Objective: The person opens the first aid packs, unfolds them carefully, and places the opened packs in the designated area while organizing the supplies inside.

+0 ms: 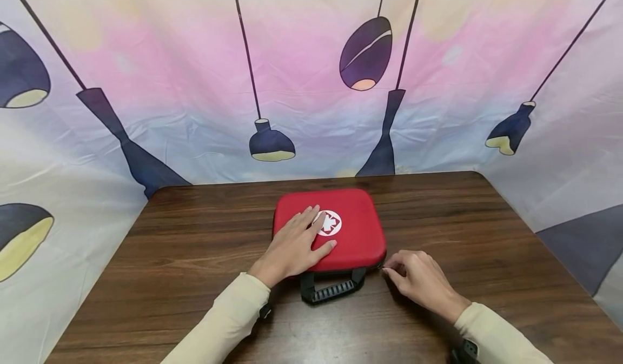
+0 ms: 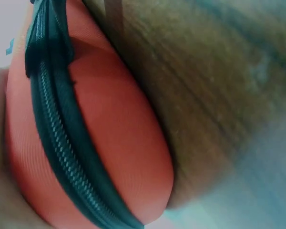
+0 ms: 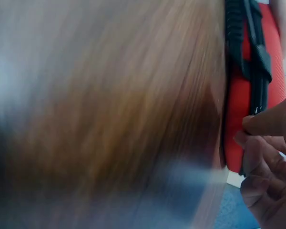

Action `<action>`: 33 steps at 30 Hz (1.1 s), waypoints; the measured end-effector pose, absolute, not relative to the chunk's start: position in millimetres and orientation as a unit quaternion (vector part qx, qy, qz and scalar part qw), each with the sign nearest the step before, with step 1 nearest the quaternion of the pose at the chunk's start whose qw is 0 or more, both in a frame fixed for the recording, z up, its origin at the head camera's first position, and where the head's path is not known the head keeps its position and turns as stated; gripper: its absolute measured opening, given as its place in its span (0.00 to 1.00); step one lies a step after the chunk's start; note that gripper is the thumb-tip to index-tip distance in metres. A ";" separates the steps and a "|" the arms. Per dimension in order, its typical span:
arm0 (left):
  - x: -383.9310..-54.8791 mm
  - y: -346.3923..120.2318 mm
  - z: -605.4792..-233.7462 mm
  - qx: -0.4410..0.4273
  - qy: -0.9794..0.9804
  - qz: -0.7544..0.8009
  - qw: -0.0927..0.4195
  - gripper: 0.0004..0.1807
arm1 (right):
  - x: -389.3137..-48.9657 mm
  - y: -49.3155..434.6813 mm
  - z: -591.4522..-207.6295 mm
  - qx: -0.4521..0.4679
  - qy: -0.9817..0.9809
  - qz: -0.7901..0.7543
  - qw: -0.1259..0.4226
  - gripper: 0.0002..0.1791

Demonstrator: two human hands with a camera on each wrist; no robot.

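Note:
A red first-aid case [image 1: 357, 234] with a white round emblem lies flat on the table, its black carry handle [image 1: 333, 292] toward me. My left hand [image 1: 294, 247] rests on the lid with fingers spread, partly over the emblem. At the front right corner, my right hand [image 1: 423, 280] pinches the small zipper pull [image 1: 381, 267] between thumb and forefinger. The right wrist view shows those fingertips against the case's zipper side, mostly hiding the pull. In the left wrist view, the black zipper [image 2: 62, 138] runs along the case's side with its teeth joined.
The brown wooden table [image 1: 204, 256] spreads around the case on all sides. Behind its far edge hangs a pastel cloth [image 1: 311, 72] printed with dark lamps, which also covers both sides. Dark straps are on both wrists.

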State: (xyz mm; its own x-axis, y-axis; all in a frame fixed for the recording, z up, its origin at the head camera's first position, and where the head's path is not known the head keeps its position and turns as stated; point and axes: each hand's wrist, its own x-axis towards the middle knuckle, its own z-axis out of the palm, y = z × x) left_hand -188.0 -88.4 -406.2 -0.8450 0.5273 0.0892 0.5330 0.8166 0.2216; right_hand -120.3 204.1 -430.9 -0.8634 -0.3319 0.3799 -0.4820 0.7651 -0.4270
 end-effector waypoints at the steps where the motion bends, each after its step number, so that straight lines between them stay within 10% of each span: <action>1: -187.8 -88.7 -405.8 -0.277 -0.953 -0.119 0.011 0.45 | -122.0 205.3 -431.2 0.221 -0.928 0.259 0.149 0.09; 33: -174.1 -107.4 -391.8 -0.263 -0.962 -0.062 0.026 0.46 | -216.8 203.9 -416.8 0.216 -0.950 0.191 0.121 0.04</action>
State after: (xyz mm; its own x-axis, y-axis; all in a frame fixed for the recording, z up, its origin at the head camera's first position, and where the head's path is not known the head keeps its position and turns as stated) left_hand -174.1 -107.4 -391.8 -0.8603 0.5028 0.0838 0.5095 0.8539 0.1063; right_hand -216.8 203.9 -416.8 -0.8774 -0.3637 0.3127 -0.4564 0.8338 -0.3107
